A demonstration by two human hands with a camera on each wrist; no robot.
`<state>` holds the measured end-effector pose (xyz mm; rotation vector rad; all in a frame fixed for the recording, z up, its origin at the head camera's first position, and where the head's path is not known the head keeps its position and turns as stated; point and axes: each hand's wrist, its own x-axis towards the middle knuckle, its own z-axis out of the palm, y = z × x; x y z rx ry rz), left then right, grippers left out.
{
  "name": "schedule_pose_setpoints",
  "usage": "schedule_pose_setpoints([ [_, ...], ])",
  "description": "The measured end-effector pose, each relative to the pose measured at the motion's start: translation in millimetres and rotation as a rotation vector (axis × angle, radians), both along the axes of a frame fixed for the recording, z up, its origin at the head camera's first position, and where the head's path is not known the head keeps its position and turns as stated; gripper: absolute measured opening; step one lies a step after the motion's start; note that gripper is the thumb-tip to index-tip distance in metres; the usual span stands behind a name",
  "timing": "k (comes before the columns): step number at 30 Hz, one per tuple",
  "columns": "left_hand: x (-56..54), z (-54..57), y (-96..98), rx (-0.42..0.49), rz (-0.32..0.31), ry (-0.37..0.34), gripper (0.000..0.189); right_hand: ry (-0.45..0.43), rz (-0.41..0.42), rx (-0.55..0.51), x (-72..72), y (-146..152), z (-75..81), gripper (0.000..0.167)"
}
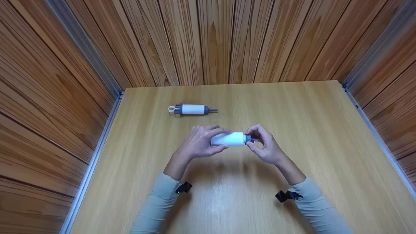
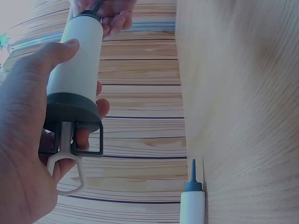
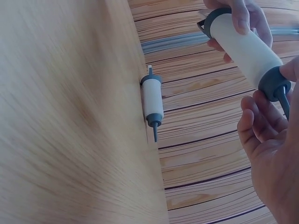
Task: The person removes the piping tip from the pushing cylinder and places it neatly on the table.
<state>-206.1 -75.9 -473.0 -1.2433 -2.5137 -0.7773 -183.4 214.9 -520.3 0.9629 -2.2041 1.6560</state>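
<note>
A large syringe [image 1: 233, 139] with a white barrel is held level above the table. My left hand [image 1: 203, 141] grips its barrel, thumb along one side and fingers round the other. In the left wrist view the dark finger loops [image 2: 96, 140] and the pale plunger ring [image 2: 82, 175] stick out near the palm. My right hand [image 1: 266, 148] pinches the dark nozzle cap [image 3: 271, 85] at the other end between thumb and fingers. The thin nozzle [image 3: 283, 103] points out past it. A second syringe [image 1: 193, 109] of the same kind lies on the table beyond the left hand, nozzle to the right.
The wooden table [image 1: 130, 169] is bordered by plank walls [image 1: 216, 42] at the back and both sides. Metal rails [image 1: 92, 162] run along its side edges. A small black wrist mount [image 1: 184, 187] sits on each sleeve.
</note>
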Motion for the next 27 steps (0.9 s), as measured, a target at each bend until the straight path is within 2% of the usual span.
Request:
schedule_pose_setpoints([
  [16, -0.6, -1.5, -0.2, 0.007, 0.003, -0.007, 0.043, 0.03, 0.012, -0.046, -1.4, 2.8, -0.6, 0.036],
  [21, -0.4, -1.9, -1.6, 0.021, 0.003, -0.032, 0.043, 0.046, 0.037, -0.067, -2.3, 3.2, 0.7, 0.036],
  [27, -1.1, -2.8, -1.5, 0.028, 0.003, -0.025, 0.042, 0.05, 0.049, -0.086, -3.6, 2.8, 1.5, 0.036],
])
